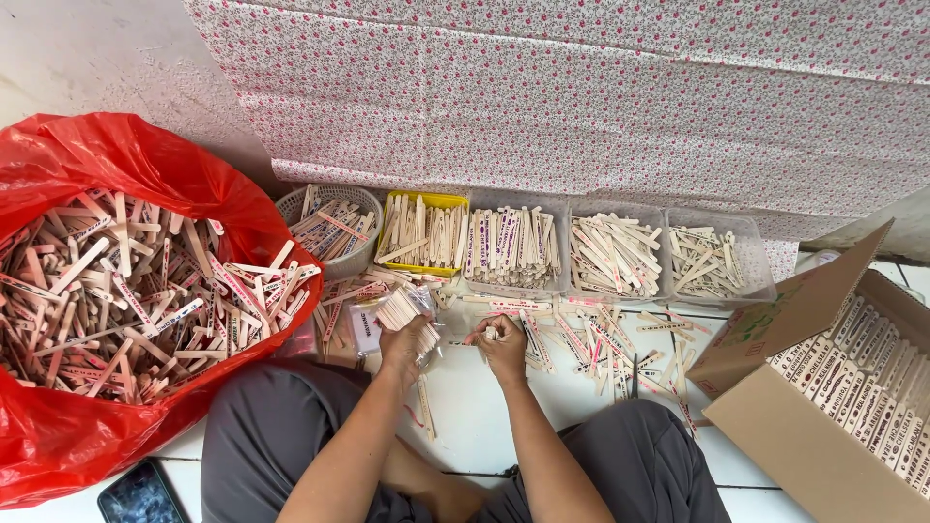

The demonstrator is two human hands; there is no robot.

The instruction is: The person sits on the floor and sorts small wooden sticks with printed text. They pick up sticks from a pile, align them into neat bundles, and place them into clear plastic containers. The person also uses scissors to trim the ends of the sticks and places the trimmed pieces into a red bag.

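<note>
My left hand (407, 344) grips a fanned bundle of flat wooden sticks (400, 308) above my lap. My right hand (502, 347) is closed around one or two wooden sticks (489, 332) a little to the right of it. Both hands hover over the white tiled floor, in front of a row of small containers filled with sorted sticks. Loose printed wooden sticks (591, 339) lie scattered on the floor just beyond my hands.
A big red plastic bag (58, 436) heaped with sticks sits at left. Round basket (360, 257), yellow tray (426, 200) and three clear tubs (756, 281) line the flowered cloth (581, 97). An open cardboard box (775, 416) of sticks stands right; a phone (140, 494) lies bottom left.
</note>
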